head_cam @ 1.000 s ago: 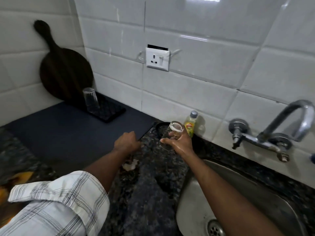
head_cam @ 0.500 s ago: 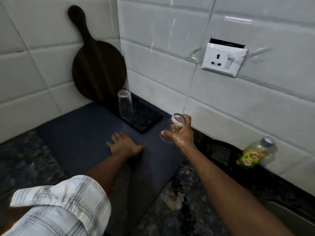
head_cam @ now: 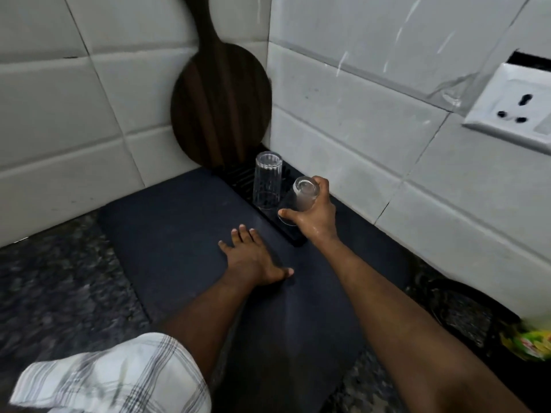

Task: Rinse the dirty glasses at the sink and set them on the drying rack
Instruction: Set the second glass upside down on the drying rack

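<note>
Right hand (head_cam: 316,217) had its grip wrapped round glass (head_cam: 299,201): base up, axis tilted, mouth just above rack (head_cam: 298,240), beside upturned glass (head_cam: 267,184). Left hand (head_cam: 253,259) lay flat, empty, on mat (head_cam: 167,222).

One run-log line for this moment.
right hand: grips tilted glass, mouth down, over drying rack | left hand: flat on mat | second glass: inverted on rack

Domestic kitchen corner — identified by white wall tiles (head_cam: 343,135), a speckled stone counter (head_cam: 59,278), a round wooden chopping board (head_cam: 220,108) leaned into the corner, and a black drying rack (head_cam: 238,178) on which an upturned glass (head_cam: 267,184) is stood.
</note>
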